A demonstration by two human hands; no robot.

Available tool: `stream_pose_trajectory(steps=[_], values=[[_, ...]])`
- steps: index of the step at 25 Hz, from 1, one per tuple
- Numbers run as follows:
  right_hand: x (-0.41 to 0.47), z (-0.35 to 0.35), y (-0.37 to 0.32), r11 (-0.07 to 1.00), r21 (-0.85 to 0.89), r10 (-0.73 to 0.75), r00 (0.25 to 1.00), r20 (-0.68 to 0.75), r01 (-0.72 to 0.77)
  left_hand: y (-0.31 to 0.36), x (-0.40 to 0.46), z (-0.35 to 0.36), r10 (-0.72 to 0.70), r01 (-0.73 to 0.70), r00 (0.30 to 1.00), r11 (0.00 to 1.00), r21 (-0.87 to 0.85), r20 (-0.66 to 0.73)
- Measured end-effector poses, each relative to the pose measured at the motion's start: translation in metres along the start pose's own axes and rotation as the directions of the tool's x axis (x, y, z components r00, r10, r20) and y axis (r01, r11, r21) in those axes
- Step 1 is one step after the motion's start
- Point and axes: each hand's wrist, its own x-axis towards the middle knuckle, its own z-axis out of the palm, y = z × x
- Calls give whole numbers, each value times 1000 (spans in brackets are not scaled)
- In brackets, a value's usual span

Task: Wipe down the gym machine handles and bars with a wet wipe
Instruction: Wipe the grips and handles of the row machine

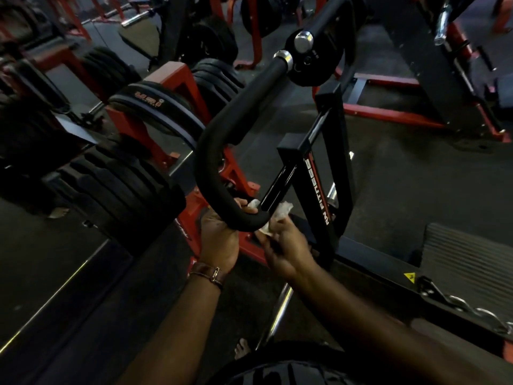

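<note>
- Stage: mid-wipe, judged from the contact. The wet wipe (273,218) sits at the lower centre of the frame, pressed against the near end of the curved handle (222,140).
- Right hand (286,245): fingers curled around the wipe, pinching it to the underside of the handle's bend.
- Left hand (222,237): fingers wrapped around the handle just left of the wipe, apparently steadying it. A brown watch strap (208,275) is on that wrist.
- Remaining, as I judge: the handle's long run toward the chrome end cap (284,58) at upper centre, plus the glossy upright bar (294,165) beside it. Cannot tell which parts are already clean; no wet sheen is visible.
- Wipe: white, crumpled, bunched around the bar, partly hidden by it.
- Handle: matte black padding, hooked at the near end.
</note>
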Motion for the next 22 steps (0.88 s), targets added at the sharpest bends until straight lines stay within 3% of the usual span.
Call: stream_pose_trajectory(steps=[4,6,8,10,11,12,14,17,18,19,20,21,22], values=[[21,11,-36,969,-151,-216,966,-142,194,-5,0,0,-27,31,998,997,72,-60],[16,17,-41,848,-421,-403,908,-118,322,-8,-1,2,3,8,996,992,124,-91],[-9,5,-19,476,-705,-565,797,212,525,-9,-3,6,-4,18,993,994,111,-118],[-38,-12,-1,99,-695,-483,645,591,712,-8,-5,8,-35,43,990,997,60,-136],[-37,-15,-5,-40,-658,-439,578,687,752,-12,-5,9,-56,58,990,998,6,-131],[-28,-13,-18,-166,-655,-417,549,724,738,-13,-5,11,-76,67,989,995,-69,-129],[-9,0,-50,-378,-710,-426,569,704,595,-12,-7,14,-132,97,982,966,-240,-135],[-2,12,-66,-540,-703,-363,625,691,463,-14,-9,16,-167,116,979,926,-360,-116],[-12,14,-56,-532,-691,-303,652,695,489,-15,-10,16,-197,139,971,928,-345,-138],[-21,17,-44,-459,-708,-257,682,685,537,-16,-12,15,-210,159,965,945,-287,-156],[-34,24,-36,-256,-777,-247,738,628,575,-19,-12,13,-198,180,961,978,-109,-195],[-37,31,-33,44,-830,-226,815,534,556,-25,-11,10,-142,190,962,962,196,-233],[-39,41,-35,325,-810,-176,873,455,488,-30,-10,8,-74,171,976,849,501,-207]])
